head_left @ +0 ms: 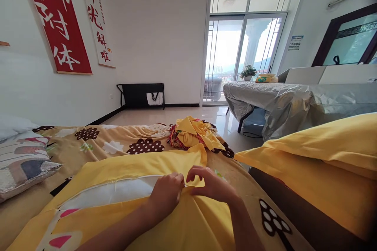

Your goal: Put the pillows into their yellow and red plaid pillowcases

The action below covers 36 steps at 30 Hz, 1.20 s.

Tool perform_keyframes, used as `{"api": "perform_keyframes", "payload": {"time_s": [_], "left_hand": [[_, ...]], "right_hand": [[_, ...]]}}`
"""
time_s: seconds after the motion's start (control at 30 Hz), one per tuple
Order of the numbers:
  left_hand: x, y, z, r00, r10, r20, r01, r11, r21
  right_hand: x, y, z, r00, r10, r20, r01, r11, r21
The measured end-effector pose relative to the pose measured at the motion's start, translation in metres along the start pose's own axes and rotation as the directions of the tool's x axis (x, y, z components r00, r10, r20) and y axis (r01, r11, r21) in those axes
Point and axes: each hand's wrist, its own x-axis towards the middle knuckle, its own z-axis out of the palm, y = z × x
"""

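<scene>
A yellow pillowcase (165,160) with pink and white print at one end lies before me. A white inner pillow (118,192) shows through its long opening. My left hand (166,196) is closed at the right end of this opening, its fingers gripping the fabric edge; whether a zipper pull is among them is hidden. Just to its right, my right hand (213,186) has its fingers curved and apart from the thumb. A small gap shows between them, with the thumb close to the yellow cloth.
Beneath lies a tan patterned blanket (256,227). A crumpled yellow and plaid cloth (194,133) sits at the far edge. A patterned pillow (26,160) is at left, more yellow fabric (324,157) at right. Beyond stand a covered table (279,98) and a folded black frame (135,94).
</scene>
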Motion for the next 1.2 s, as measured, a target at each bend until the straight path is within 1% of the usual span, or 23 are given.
{"api": "perform_keyframes", "payload": {"time_s": [0.1, 0.17, 0.2, 0.27, 0.37, 0.43, 0.5, 0.57, 0.63, 0.73, 0.83, 0.9, 1.0, 1.2], "left_hand": [[0.003, -0.004, 0.001, 1.000, -0.028, -0.009, 0.027, 0.995, -0.101], [0.005, -0.007, -0.001, 0.999, -0.052, 0.011, 0.053, 0.983, -0.173], [0.007, -0.008, -0.003, 0.998, -0.060, 0.029, 0.065, 0.976, -0.207], [0.011, -0.009, -0.007, 0.994, -0.068, 0.080, 0.087, 0.961, -0.262], [0.015, -0.008, -0.013, 0.984, -0.082, 0.160, 0.125, 0.950, -0.286], [0.015, -0.007, -0.013, 0.982, -0.105, 0.158, 0.143, 0.957, -0.251], [0.011, -0.006, -0.010, 0.987, -0.125, 0.106, 0.142, 0.975, -0.172], [0.007, -0.005, -0.006, 0.990, -0.121, 0.065, 0.126, 0.989, -0.078], [0.003, -0.003, -0.003, 0.993, -0.102, 0.055, 0.102, 0.995, -0.005], [-0.001, 0.002, -0.003, 0.994, -0.096, 0.059, 0.093, 0.995, 0.044], [-0.001, 0.004, -0.006, 0.992, -0.098, 0.081, 0.092, 0.993, 0.073], [-0.001, 0.005, -0.008, 0.991, -0.097, 0.087, 0.090, 0.993, 0.074], [0.000, 0.005, -0.010, 0.991, -0.102, 0.086, 0.096, 0.993, 0.070], [-0.004, 0.008, -0.005, 0.984, -0.113, 0.134, 0.104, 0.992, 0.077]], "right_hand": [[0.004, -0.006, 0.010, 0.993, 0.098, 0.060, -0.092, 0.991, -0.094], [0.008, -0.005, 0.015, 0.990, 0.121, 0.075, -0.113, 0.988, -0.102], [0.009, -0.004, 0.015, 0.990, 0.110, 0.084, -0.102, 0.990, -0.094], [0.009, -0.002, 0.014, 0.993, 0.045, 0.107, -0.039, 0.998, -0.056], [0.006, 0.003, 0.011, 0.986, -0.057, 0.154, 0.055, 0.998, 0.014], [0.005, 0.005, 0.010, 0.983, -0.080, 0.168, 0.076, 0.997, 0.031], [0.004, 0.007, 0.010, 0.984, -0.079, 0.162, 0.078, 0.997, 0.012], [0.003, 0.008, 0.010, 0.981, -0.079, 0.175, 0.081, 0.997, -0.005], [0.003, 0.006, 0.010, 0.977, -0.075, 0.199, 0.078, 0.997, -0.006], [0.003, 0.001, 0.008, 0.979, -0.032, 0.201, 0.031, 0.999, 0.007], [0.004, -0.005, 0.008, 0.986, 0.047, 0.163, -0.048, 0.999, 0.003], [0.005, -0.008, 0.010, 0.988, 0.105, 0.112, -0.100, 0.994, -0.049], [0.006, -0.011, 0.016, 0.984, 0.167, 0.061, -0.153, 0.971, -0.183], [0.010, -0.020, 0.028, 0.985, 0.159, 0.073, -0.116, 0.905, -0.409]]}}
